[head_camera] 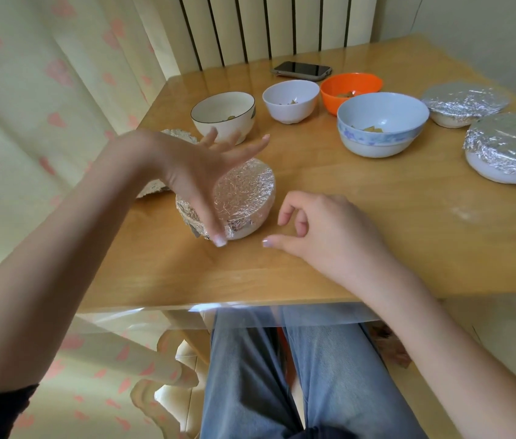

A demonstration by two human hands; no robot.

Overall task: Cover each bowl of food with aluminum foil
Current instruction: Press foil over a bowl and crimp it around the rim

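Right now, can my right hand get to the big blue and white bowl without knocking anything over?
Probably yes. The right hand holds nothing, and bare table lies between it and the blue and white bowl. The foil-covered bowl sits off to its left.

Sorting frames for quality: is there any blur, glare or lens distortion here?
Head view: the left hand over the foil-covered bowl is motion-blurred; the bowls are sharp; glare sits on the table film at the front edge; wide-angle bending curves the edges.
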